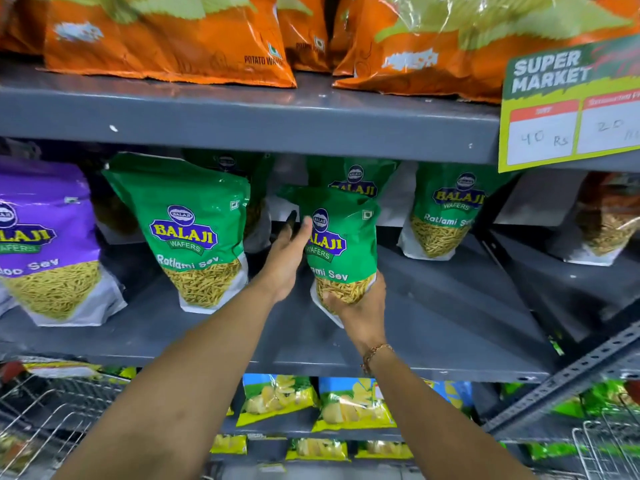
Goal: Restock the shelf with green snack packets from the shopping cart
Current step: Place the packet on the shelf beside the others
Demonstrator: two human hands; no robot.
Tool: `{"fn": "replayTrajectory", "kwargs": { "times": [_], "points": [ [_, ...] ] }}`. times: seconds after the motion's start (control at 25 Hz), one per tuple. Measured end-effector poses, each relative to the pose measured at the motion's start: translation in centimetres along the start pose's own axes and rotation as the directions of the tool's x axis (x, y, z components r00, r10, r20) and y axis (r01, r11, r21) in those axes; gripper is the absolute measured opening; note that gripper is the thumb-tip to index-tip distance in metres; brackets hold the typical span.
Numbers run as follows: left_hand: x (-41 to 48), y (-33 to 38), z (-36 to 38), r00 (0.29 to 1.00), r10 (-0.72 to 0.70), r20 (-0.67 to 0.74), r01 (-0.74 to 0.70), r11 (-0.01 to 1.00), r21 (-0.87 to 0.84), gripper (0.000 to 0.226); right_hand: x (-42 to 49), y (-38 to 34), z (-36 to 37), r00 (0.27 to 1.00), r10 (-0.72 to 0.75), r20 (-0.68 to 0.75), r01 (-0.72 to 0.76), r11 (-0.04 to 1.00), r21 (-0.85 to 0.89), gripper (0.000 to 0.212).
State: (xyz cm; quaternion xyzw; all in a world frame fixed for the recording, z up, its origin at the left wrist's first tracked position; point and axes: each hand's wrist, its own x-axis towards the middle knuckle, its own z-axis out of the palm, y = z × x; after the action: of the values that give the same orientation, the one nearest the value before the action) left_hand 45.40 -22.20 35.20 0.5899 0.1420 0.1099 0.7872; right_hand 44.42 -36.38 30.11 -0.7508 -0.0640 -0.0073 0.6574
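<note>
Head view: 5 green packets; right hand (360, 306) fingers grip 1 (341, 237); left hand (289, 258) fingers open.

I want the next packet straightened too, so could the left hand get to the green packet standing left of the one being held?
Probably yes: the left hand is flat against the held packet, gripping nothing, and bare shelf separates it from that green packet.

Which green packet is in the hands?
The middle green packet, between two standing ones: right hand grips its bottom, left hand touches its side. The others stand untouched.
</note>
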Motion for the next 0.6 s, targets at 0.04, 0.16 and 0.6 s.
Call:
{"fn": "replayTrajectory", "kwargs": {
  "times": [0.04,0.16,0.6],
  "points": [
    [0.2,0.2,0.2,1.000,0.016,-0.008,-0.016,0.999,-0.046,0.056,0.7,0.3,-0.4,0.998,0.028,0.048,-0.030,0.999,0.027,0.065],
    [0.3,0.9,0.5,0.987,0.119,-0.105,-0.132,0.983,-0.131,0.034,2.7,1.5,-2.3,0.952,0.120,0.281,-0.158,0.981,0.114,0.067],
    [-3.0,0.6,-1.6,0.958,0.270,-0.101,-0.232,0.929,0.288,0.036,-0.1,1.7,-2.0,0.973,0.229,0.022,-0.230,0.971,0.067,0.089]
  ]
}}
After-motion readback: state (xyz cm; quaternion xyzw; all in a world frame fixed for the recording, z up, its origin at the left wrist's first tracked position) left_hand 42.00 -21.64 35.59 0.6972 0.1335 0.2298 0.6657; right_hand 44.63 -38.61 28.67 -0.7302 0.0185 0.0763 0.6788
